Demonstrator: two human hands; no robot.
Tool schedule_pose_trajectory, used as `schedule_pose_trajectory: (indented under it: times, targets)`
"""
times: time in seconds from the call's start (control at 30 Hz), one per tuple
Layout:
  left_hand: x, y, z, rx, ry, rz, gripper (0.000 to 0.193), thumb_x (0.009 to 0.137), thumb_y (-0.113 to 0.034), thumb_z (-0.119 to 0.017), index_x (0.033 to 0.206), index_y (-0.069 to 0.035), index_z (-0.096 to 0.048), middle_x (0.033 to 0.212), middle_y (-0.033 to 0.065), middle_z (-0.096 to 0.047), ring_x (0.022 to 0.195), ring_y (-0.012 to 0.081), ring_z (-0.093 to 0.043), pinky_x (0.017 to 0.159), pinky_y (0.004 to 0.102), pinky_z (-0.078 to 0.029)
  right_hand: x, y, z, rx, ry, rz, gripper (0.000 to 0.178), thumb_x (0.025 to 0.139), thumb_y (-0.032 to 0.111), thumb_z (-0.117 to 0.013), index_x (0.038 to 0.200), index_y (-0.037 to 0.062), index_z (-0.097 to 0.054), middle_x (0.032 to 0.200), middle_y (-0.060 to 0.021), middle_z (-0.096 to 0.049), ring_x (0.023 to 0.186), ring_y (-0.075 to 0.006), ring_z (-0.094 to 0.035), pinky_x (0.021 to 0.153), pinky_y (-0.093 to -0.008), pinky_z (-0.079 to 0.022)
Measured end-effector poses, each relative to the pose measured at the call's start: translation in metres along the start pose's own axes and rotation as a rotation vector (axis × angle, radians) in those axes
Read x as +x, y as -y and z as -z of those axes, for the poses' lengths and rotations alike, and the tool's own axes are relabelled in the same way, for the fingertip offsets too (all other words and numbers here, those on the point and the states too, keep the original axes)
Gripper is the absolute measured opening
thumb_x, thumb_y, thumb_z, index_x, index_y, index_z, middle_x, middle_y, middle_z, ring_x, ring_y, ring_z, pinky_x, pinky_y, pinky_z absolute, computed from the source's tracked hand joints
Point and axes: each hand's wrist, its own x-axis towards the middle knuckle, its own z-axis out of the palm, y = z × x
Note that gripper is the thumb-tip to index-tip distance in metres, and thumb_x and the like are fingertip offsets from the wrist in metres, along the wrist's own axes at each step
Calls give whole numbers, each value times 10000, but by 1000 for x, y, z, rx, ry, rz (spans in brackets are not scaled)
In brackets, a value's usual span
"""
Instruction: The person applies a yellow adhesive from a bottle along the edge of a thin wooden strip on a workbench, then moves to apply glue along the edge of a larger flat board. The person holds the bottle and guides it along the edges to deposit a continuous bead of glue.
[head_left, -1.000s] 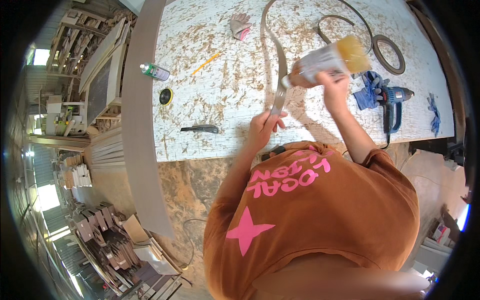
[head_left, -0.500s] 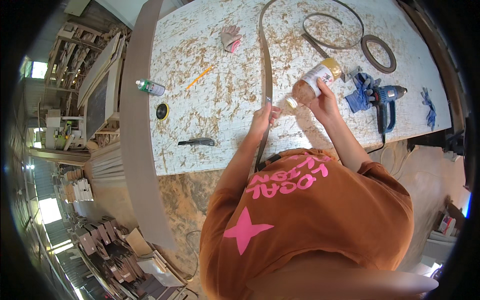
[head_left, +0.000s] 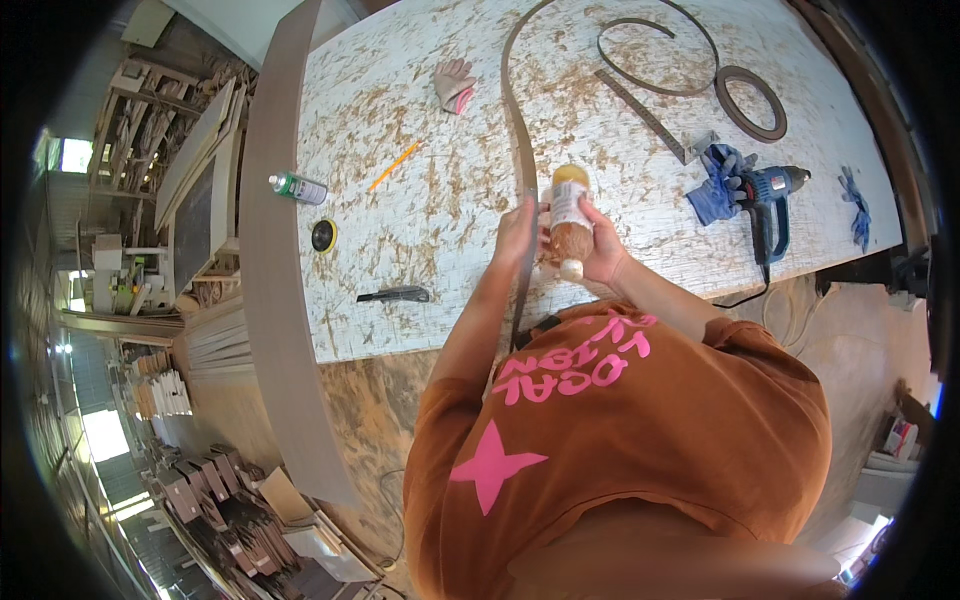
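My left hand [head_left: 516, 232] is closed round a long, thin brown edging strip [head_left: 522, 135], which runs from the table's near edge to its far side. Close beside it, my right hand [head_left: 603, 248] grips a stained plastic bottle [head_left: 571, 205] with a pale label, a yellowish base and brown lower down. The bottle is tilted with its whitish cap end toward me. Fingertips of the left hand come near the bottle's side; whether they touch it I cannot tell.
On the scuffed white table [head_left: 440, 210] lie a utility knife [head_left: 393, 295], pencil [head_left: 395, 166], work glove [head_left: 455, 87], spray can [head_left: 298, 188] and round pad [head_left: 323, 236]. Rightward are a metal square [head_left: 645, 118], edging roll [head_left: 724, 95], blue glove [head_left: 712, 200] and corded heat gun [head_left: 768, 215].
The bottle has come left and nearer the strip, turning so its cap end points toward me. My left hand keeps its hold on the strip.
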Motion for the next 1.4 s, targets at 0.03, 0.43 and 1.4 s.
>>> schedule_pose_trajectory:
  times: [0.03, 0.43, 1.4]
  targets:
    - [3, -2, 3, 50, -3, -31, 541, 939, -493, -402, 1065, -11, -611, 904, 94, -626, 666, 155, -604, 536, 282, -486, 1, -3, 1, -12, -31, -38, 591, 858, 536, -485, 1195, 52, -511, 1071, -175, -588, 978, -309, -574, 880, -440, -445]
    - [-7, 17, -1, -320, 49, -161, 610, 940, -507, -381, 1138, 35, -580, 994, 119, -637, 927, 175, -585, 797, 314, -458, 19, -5, -2, -85, 68, 38, 552, 842, 418, -579, 1246, 63, -457, 1125, -130, -575, 1028, -297, -558, 895, -478, -446]
    - [-121, 56, 27, -221, -101, -128, 259, 954, -241, -468, 1038, -37, -604, 758, -21, -568, 600, 48, -456, 557, 186, -390, 32, 23, -64, -1346, -14, 840, 482, 720, 227, -752, 1115, 30, -557, 1092, -105, -623, 1001, -194, -604, 882, -362, -487]
